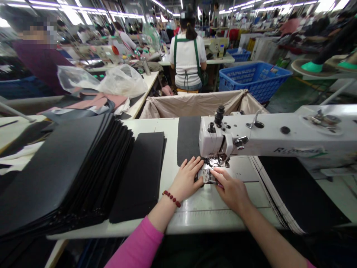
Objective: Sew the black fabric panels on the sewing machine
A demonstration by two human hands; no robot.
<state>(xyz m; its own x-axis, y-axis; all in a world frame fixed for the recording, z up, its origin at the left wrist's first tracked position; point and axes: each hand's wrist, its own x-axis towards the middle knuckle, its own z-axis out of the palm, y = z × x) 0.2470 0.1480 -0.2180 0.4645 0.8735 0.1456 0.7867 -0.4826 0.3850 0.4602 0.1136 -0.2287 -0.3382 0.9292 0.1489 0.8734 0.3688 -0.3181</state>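
My left hand [188, 178] lies with its fingers stretched out beside the sewing machine's needle area. Its fingertips touch the near edge of a dark panel [189, 139] that lies flat, partly under the machine head. My right hand [232, 191] is at the metal plate [206, 175] below the presser foot [216, 162], on its right side. Its fingers are bent together with the thumb tucked in, and whatever is between them is too small to make out. The white sewing machine [267, 132] reaches in from the right, above both hands.
A tall stack of black panels [69, 160] and a smaller pile [141, 171] lie to the left. More black panels with pale edges [295, 190] lie right. Behind the table stand a beige cloth-lined bin [192, 104] and a blue basket [253, 80]. A person in a green apron [188, 56] sits ahead.
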